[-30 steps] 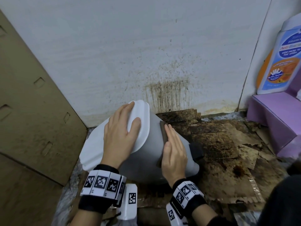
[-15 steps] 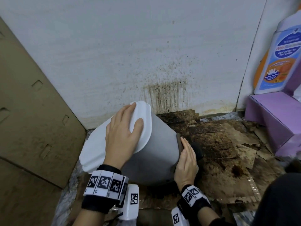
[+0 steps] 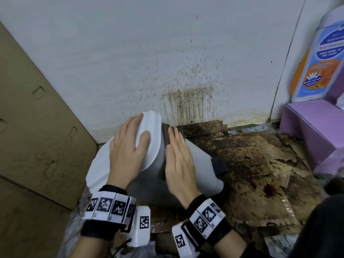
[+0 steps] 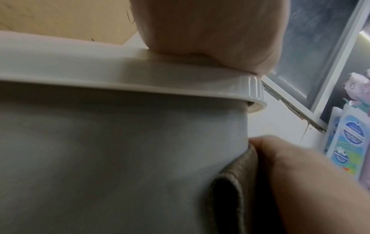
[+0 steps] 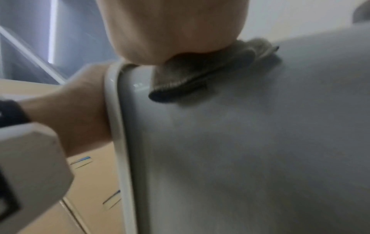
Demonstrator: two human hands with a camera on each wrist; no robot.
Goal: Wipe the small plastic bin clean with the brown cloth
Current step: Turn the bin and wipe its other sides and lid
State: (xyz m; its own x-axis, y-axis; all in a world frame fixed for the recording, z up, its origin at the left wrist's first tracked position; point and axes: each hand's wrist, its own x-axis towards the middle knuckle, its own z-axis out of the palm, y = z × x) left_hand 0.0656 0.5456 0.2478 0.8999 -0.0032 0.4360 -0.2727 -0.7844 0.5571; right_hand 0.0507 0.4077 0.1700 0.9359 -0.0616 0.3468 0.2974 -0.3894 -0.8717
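Stained wall behind, right hand (image 3: 179,162) w/ cloth (image 3: 165,135) back atop bin (image 3: 201,164)

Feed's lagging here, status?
Left hand flat on lid. Right hand presses cloth on bin. Nothing blocking.

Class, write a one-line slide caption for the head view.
Left hand steadies the tilted grey bin by its white lid while right hand presses brown cloth against its side.
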